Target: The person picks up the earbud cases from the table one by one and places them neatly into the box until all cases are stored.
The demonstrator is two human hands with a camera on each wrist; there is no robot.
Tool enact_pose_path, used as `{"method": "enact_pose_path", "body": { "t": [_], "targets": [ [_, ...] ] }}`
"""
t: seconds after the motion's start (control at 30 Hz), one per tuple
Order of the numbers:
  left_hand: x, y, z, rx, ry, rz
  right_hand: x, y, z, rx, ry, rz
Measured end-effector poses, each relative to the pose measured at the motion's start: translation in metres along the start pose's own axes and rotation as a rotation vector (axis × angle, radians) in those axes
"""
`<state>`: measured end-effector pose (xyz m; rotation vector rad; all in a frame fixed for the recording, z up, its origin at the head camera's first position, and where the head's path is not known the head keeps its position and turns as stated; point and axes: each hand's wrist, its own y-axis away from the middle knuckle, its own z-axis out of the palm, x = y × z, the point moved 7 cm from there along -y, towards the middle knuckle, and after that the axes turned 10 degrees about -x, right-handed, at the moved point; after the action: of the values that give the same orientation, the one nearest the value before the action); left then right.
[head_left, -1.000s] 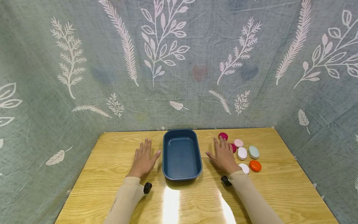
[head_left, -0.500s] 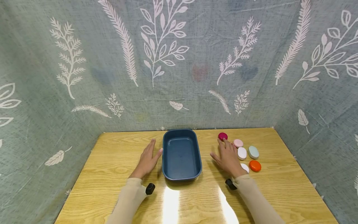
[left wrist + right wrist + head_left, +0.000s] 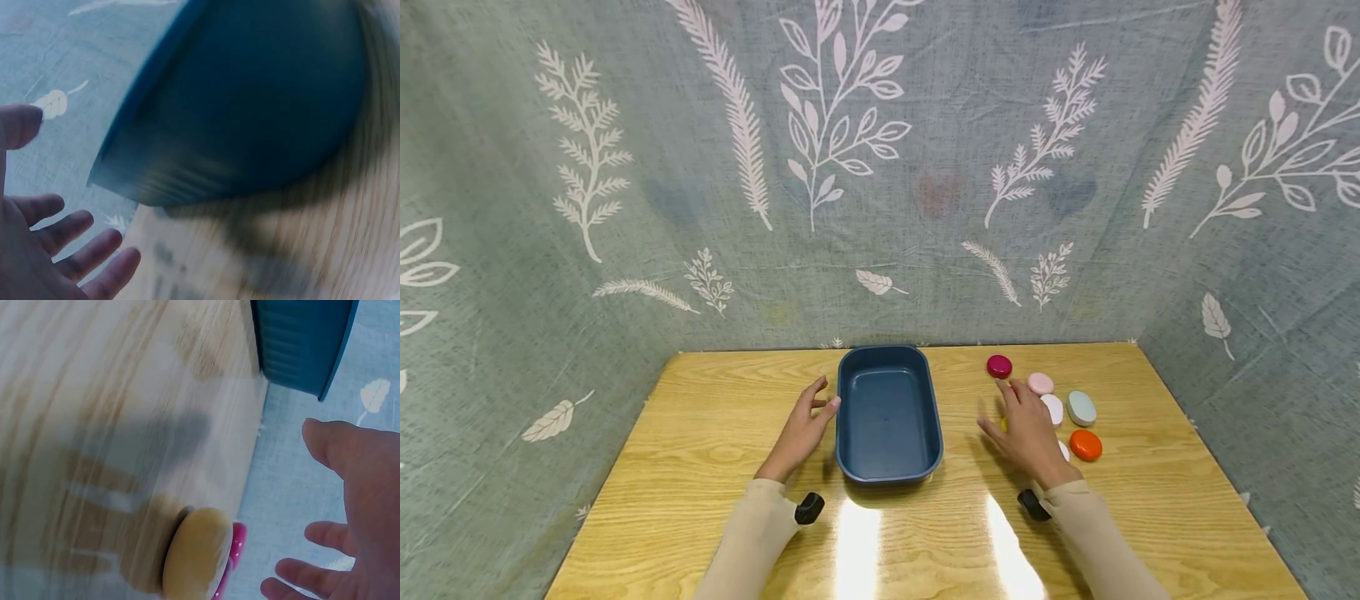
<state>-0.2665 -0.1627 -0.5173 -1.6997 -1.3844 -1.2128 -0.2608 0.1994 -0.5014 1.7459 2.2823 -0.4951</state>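
Observation:
A dark blue rectangular tub (image 3: 887, 425) stands in the middle of the table. My left hand (image 3: 801, 429) is just left of it, thumb tip right at the rim, fingers loosely bent and holding nothing. My right hand (image 3: 1030, 429) hovers to the tub's right with fingers spread and empty. Below and beside it in the right wrist view lies a smooth yellow oval piece (image 3: 197, 553), like a soap bar, with magenta pieces (image 3: 239, 540) behind it. In the head view, the hand mostly hides the yellow piece; one magenta round piece (image 3: 999, 366) shows beyond the fingertips.
Around the right hand lie a pink piece (image 3: 1041, 383), white pieces (image 3: 1053, 408), a pale green one (image 3: 1082, 408) and an orange one (image 3: 1086, 445). Patterned grey-green cloth (image 3: 880, 308) walls in the wooden table (image 3: 700, 467) at the back and sides.
My left hand has shifted right to the tub's rim and turned its palm inward. My right hand has moved slightly right and toward me, uncovering a bit of yellow. The tub has stayed still.

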Motion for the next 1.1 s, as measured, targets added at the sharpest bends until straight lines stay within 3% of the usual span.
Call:
{"method": "enact_pose_path", "body": {
  "t": [0.17,0.43,0.87,1.1],
  "targets": [
    [-0.001,0.000,0.002,0.014,0.142,-0.017,0.003,0.005,-0.003,0.000,-0.036,-0.002],
    [-0.003,0.001,0.004,0.040,0.257,-0.047,0.013,0.012,-0.002,-0.037,-0.126,0.038],
    [-0.011,-0.002,0.007,0.060,0.367,-0.117,0.020,0.022,-0.001,0.001,-0.229,0.037],
    [-0.010,0.000,0.008,0.057,0.405,-0.115,0.023,0.026,0.002,0.000,-0.251,0.063]
  ]
}}
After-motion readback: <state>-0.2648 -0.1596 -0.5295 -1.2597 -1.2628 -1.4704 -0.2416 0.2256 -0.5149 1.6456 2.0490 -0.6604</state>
